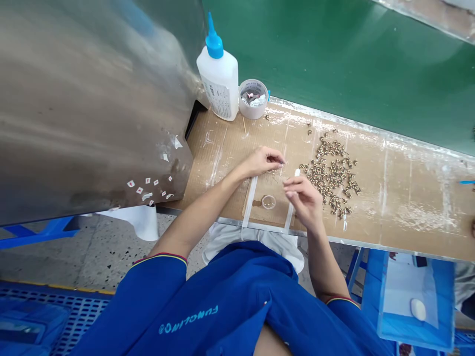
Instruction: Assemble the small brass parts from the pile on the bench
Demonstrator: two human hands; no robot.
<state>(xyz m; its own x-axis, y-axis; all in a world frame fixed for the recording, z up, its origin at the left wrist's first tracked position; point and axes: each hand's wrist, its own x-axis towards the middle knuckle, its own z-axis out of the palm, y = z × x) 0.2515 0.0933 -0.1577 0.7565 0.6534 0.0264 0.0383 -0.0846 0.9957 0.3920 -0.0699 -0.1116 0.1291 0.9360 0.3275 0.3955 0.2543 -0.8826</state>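
My left hand (264, 162) hangs over the cardboard-covered bench (408, 207), its fingertips pinched together; anything between them is too small to tell. My right hand (302, 198) is just to its right, fingers curled and apart, close to a white strip of tape (297, 172). A second strip (250, 201) runs down the cardboard to the left. Between them lies a small clear round dish (268, 201). To the right of my right hand, a loose heap of small brass beads (330, 175) is spread over the cardboard.
A white glue bottle with a blue nozzle (218, 79) and a small round tub holding foil scraps (253, 98) stand at the back. A dented metal sheet (92, 109) rises at left, and a green panel (334, 49) lines the far edge. A blue crate (415, 301) sits below right.
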